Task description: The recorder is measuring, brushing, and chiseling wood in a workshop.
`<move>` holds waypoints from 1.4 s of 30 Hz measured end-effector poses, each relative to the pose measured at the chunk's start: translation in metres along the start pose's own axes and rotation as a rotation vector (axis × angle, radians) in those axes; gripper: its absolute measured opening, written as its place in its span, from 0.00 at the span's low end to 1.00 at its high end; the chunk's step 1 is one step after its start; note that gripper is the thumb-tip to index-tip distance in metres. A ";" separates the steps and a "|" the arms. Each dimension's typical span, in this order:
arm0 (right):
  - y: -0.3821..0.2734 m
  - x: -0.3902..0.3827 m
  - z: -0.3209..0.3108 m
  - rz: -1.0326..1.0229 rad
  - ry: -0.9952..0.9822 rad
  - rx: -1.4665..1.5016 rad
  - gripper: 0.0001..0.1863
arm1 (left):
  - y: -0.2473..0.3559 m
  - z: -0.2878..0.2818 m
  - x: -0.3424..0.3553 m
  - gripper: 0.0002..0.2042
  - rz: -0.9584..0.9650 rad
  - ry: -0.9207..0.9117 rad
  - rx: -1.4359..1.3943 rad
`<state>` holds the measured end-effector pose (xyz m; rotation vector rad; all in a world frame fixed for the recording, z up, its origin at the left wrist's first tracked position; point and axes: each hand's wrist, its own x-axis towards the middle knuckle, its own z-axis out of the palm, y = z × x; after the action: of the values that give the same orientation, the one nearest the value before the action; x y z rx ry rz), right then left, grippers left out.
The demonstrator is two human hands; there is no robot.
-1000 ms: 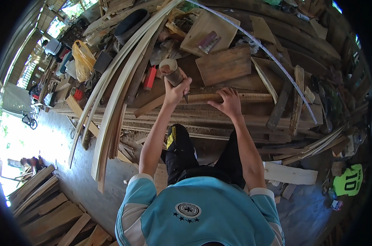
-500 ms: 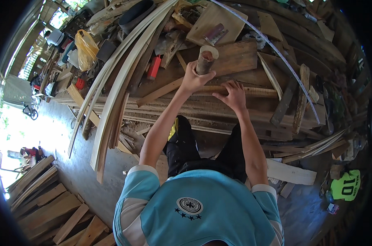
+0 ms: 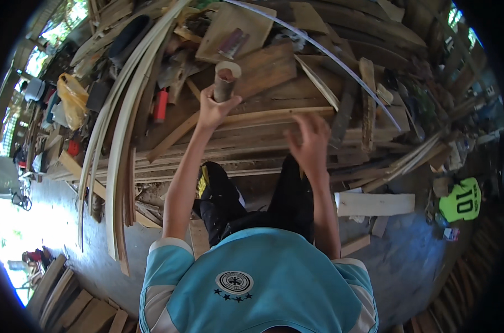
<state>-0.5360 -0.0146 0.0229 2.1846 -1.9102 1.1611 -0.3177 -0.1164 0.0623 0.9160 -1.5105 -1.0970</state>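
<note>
My left hand (image 3: 215, 111) is wrapped round a short, round wooden cylinder (image 3: 224, 84), held upright with its pale-rimmed, reddish-centred top facing me. Anything below that cylinder is hidden by my fingers. My right hand (image 3: 310, 136), slightly blurred, is open with fingers spread, just beside a long narrow wooden strip (image 3: 268, 115) on the cluttered work surface. Behind the cylinder lies a flat brown board (image 3: 268, 72), and a red, box-shaped object (image 3: 161, 108) sits to its left.
Long pale slats (image 3: 121, 177) overhang at left, beside a yellow plastic bag (image 3: 74, 100). A thin light strip (image 3: 329, 50) arches across the right side. More slats (image 3: 413, 158) stick out at right. My legs are below the bench edge; boards (image 3: 69, 305) lie lower left.
The whole scene has shifted left as my view moved. My left hand and the cylinder rose relative to the bench. My right hand has come away from the strip's edge, moving right.
</note>
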 end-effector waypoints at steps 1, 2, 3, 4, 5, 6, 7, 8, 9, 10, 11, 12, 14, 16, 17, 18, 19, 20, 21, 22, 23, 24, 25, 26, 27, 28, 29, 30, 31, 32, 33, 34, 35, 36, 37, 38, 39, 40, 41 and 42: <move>0.013 -0.005 -0.013 0.073 0.060 -0.062 0.23 | 0.001 0.001 0.001 0.10 0.008 -0.009 -0.024; 0.029 -0.008 -0.026 0.170 0.103 -0.134 0.22 | 0.002 0.004 -0.001 0.10 0.005 -0.013 -0.035; 0.048 -0.008 -0.041 0.267 0.154 -0.209 0.22 | 0.001 0.007 0.002 0.09 0.000 -0.032 -0.025; 0.064 -0.008 -0.052 0.427 0.212 -0.307 0.22 | 0.003 0.008 0.005 0.09 -0.003 -0.042 -0.006; 0.080 -0.007 -0.063 0.583 0.267 -0.400 0.23 | 0.006 0.011 0.006 0.09 0.001 -0.034 -0.008; 0.104 -0.006 -0.070 0.752 0.230 -0.322 0.24 | 0.008 0.018 0.007 0.08 -0.015 -0.061 -0.004; 0.126 -0.005 -0.075 0.927 0.193 -0.247 0.25 | 0.009 0.026 0.008 0.07 -0.034 -0.097 -0.004; 0.138 0.000 -0.075 0.925 0.194 -0.254 0.25 | 0.008 0.027 0.009 0.09 -0.050 -0.132 0.008; 0.147 0.008 -0.077 0.968 -0.016 -0.173 0.24 | 0.006 0.027 0.009 0.09 -0.047 -0.129 -0.001; 0.154 0.011 -0.079 1.005 -0.226 -0.090 0.24 | 0.002 0.025 0.008 0.09 -0.026 -0.128 -0.005; 0.153 0.016 -0.078 0.991 -0.220 -0.094 0.24 | 0.001 0.023 0.011 0.09 0.000 -0.119 -0.003; 0.150 0.020 -0.077 0.989 -0.251 -0.114 0.24 | 0.001 0.024 0.011 0.09 0.013 -0.111 -0.008; 0.185 0.010 -0.075 0.836 -0.200 -0.098 0.21 | 0.005 0.030 0.010 0.09 0.034 -0.097 -0.034; 0.155 0.037 -0.107 0.875 -0.274 0.049 0.18 | -0.006 0.023 0.007 0.09 0.015 -0.084 -0.057; 0.136 0.051 -0.129 0.932 -0.333 0.192 0.16 | -0.008 0.020 0.007 0.10 -0.001 -0.096 -0.085; 0.131 0.061 -0.148 0.948 -0.374 0.295 0.14 | -0.004 0.021 0.006 0.10 0.008 -0.095 -0.084; 0.131 0.069 -0.168 0.964 -0.415 0.397 0.11 | 0.001 0.023 0.005 0.10 -0.004 -0.086 -0.058; 0.134 0.073 -0.186 0.969 -0.443 0.593 0.11 | 0.005 0.024 0.004 0.10 -0.014 -0.075 -0.031; 0.133 0.074 -0.201 0.968 -0.471 0.788 0.11 | 0.007 0.024 0.004 0.10 -0.006 -0.072 -0.029; 0.122 0.073 -0.213 0.972 -0.439 0.811 0.11 | 0.008 0.021 0.002 0.10 -0.023 -0.053 -0.067; 0.108 0.066 -0.226 0.978 -0.404 0.831 0.12 | 0.008 0.019 0.002 0.10 -0.039 -0.036 -0.108; 0.094 0.060 -0.235 1.010 -0.355 0.870 0.12 | 0.001 0.014 0.002 0.11 -0.001 -0.005 -0.107; 0.081 0.049 -0.245 1.051 -0.306 0.905 0.13 | 0.003 0.013 0.003 0.11 -0.007 0.016 -0.100; 0.069 0.039 -0.257 1.119 -0.296 0.985 0.14 | 0.006 0.013 0.004 0.10 0.000 0.024 -0.099; 0.060 0.024 -0.264 1.193 -0.287 1.062 0.15 | 0.006 0.012 0.003 0.10 0.004 0.032 -0.099; 0.049 0.002 -0.259 1.112 -0.201 1.027 0.16 | 0.001 0.008 0.005 0.10 -0.010 0.062 -0.088; 0.035 -0.019 -0.250 1.027 -0.116 0.992 0.18 | -0.006 0.003 0.008 0.09 0.006 0.049 -0.119; 0.025 -0.038 -0.236 0.855 -0.178 1.229 0.20 | -0.011 -0.002 0.008 0.09 0.024 0.030 -0.152; 0.015 -0.060 -0.215 0.675 -0.225 1.457 0.25 | -0.009 -0.007 0.007 0.09 0.016 0.043 -0.150; 0.004 -0.087 -0.189 0.759 -0.141 1.149 0.28 | -0.003 -0.009 0.007 0.08 -0.001 0.034 -0.189; -0.004 -0.109 -0.161 0.822 -0.056 0.839 0.31 | 0.005 -0.007 0.009 0.08 -0.015 0.021 -0.227; -0.010 -0.117 -0.132 0.711 -0.029 1.141 0.31 | 0.010 -0.007 0.008 0.08 -0.003 -0.018 -0.274; -0.018 -0.116 -0.110 0.589 0.013 1.438 0.31 | 0.012 -0.007 0.007 0.08 -0.010 -0.029 -0.268; -0.029 -0.099 -0.098 0.660 0.040 1.466 0.30 | 0.014 -0.011 0.006 0.08 -0.022 -0.038 -0.275; -0.036 -0.085 -0.089 0.733 0.062 1.496 0.28 | 0.015 -0.015 0.001 0.08 -0.033 -0.043 -0.278; -0.035 -0.078 -0.084 0.730 0.066 1.503 0.28 | 0.012 -0.015 0.001 0.08 -0.031 -0.046 -0.272; -0.032 -0.074 -0.079 0.728 -0.074 1.364 0.27 | 0.005 -0.015 0.000 0.07 -0.034 -0.022 -0.235; -0.030 -0.073 -0.076 0.720 -0.208 1.220 0.27 | 0.001 -0.014 0.000 0.07 -0.036 0.003 -0.199; -0.033 -0.071 -0.071 0.710 -0.211 1.227 0.27 | 0.006 -0.013 0.000 0.07 -0.027 0.008 -0.192; -0.038 -0.078 -0.071 0.712 -0.223 1.222 0.27 | 0.011 0.000 -0.003 0.07 -0.025 0.026 -0.141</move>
<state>-0.5373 0.0940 0.0497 1.9607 -2.5508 2.9312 -0.3172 -0.1103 0.0722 0.8512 -1.3851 -1.1894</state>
